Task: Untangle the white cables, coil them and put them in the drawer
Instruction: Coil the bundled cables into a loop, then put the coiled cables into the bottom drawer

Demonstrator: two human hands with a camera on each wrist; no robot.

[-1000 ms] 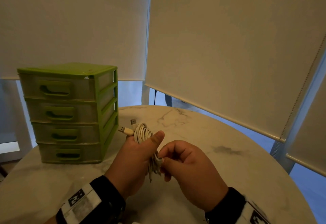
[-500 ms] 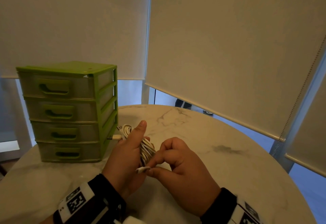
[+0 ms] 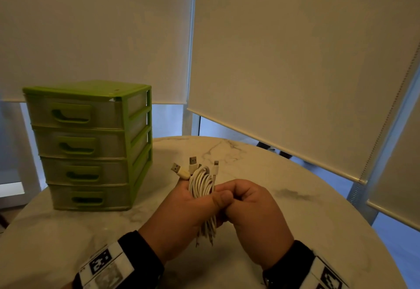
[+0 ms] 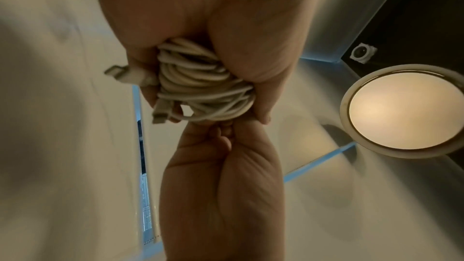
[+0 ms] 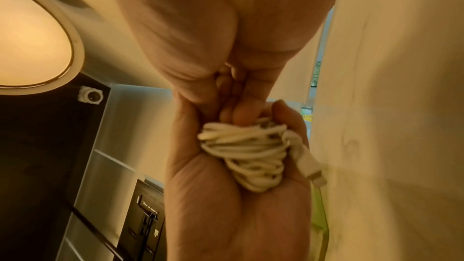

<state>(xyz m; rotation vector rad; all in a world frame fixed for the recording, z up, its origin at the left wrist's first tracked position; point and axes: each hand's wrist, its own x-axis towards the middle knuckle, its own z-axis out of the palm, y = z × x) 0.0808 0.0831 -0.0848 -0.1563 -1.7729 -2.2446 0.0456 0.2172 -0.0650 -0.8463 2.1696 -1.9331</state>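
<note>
The left hand (image 3: 181, 216) grips the bundle of white cables (image 3: 202, 188), fingers and thumb curled round its middle so the loops cannot spring apart. The right hand (image 3: 252, 213) presses against the same bundle from the other side, fingers curled on the strands; judged from this, it is tucking or tightening the last turn. The bundle stands roughly upright between the two hands, above the marble table (image 3: 295, 209), not resting on it. Loose ends hang below the grip. Several plugs (image 3: 180, 171) project above the left hand, kept free of the coil. Beyond and to the left stands the green drawer unit (image 3: 91, 145), well apart from the hands. All four drawers appear closed, so one still needs opening before the cables go in.
</note>
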